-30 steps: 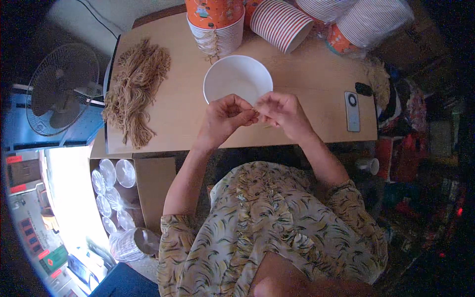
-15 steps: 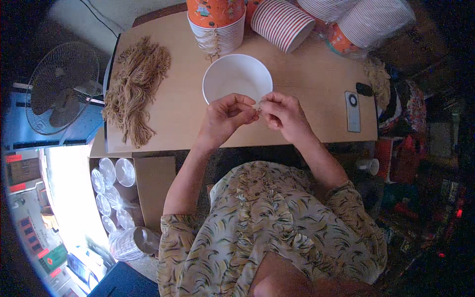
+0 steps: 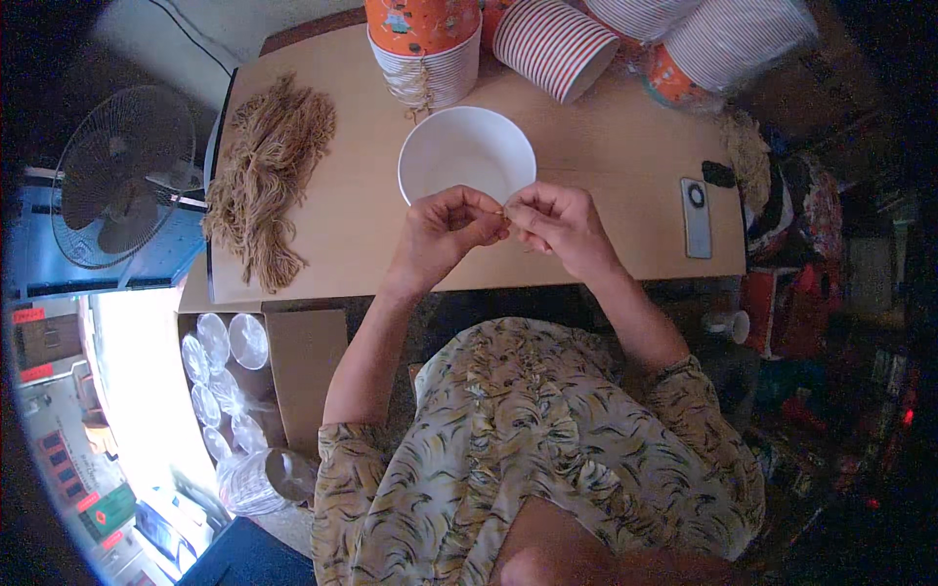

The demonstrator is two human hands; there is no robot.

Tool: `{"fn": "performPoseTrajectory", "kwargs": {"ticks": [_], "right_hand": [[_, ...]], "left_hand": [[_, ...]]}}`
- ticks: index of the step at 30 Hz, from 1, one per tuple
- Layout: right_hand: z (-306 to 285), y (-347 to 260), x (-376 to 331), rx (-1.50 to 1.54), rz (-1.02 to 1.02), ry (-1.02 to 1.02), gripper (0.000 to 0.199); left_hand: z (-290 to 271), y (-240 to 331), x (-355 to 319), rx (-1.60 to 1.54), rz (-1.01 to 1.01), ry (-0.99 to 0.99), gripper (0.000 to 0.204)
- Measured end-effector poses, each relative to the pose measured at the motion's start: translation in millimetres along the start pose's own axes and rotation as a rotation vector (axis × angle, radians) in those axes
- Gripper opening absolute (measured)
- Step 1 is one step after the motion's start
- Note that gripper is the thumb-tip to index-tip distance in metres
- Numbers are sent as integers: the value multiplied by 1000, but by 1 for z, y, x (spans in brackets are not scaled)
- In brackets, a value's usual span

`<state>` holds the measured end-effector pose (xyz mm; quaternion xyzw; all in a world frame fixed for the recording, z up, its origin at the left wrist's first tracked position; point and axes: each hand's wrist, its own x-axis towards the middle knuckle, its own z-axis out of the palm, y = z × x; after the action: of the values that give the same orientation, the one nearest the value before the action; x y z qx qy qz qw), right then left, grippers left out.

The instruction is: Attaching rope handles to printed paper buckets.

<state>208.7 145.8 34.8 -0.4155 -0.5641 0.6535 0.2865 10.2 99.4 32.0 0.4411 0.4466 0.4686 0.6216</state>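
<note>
Left hand and right hand meet at frame centre, fingertips pinched together on small tan string piece, at near rim of white paper bowl. Heap of tan strings at upper left on wooden table. Judgement: keep pinch tight, hands close over bowl, work string end slowly; strand thin, slips easily.
</note>
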Motion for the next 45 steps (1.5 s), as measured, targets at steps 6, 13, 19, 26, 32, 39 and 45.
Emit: {"fn": "performPoseTrajectory", "kwargs": {"ticks": [6,13,19,26,32,39,45], "right_hand": [[2,3,1,105,-12,23,13],[5,2,0,221,38,58,12],[5,8,0,302,6,58,17],[5,2,0,332,4,72,16],[6,0,2,357,-2,86,15],[3,0,2,310,-47,60,17],[2,-19,-3,0,-202,39,12]], "left_hand": [[2,2,-1,-35,8,-8,13],[0,1,-2,-76,-2,-26,19],[3,4,-3,-93,16,-40,16],[2,3,-2,-9,53,-52,8],[2,3,1,-19,17,-30,12],[4,2,0,-81,11,-25,27],[11,2,0,320,195,109,12]]}}
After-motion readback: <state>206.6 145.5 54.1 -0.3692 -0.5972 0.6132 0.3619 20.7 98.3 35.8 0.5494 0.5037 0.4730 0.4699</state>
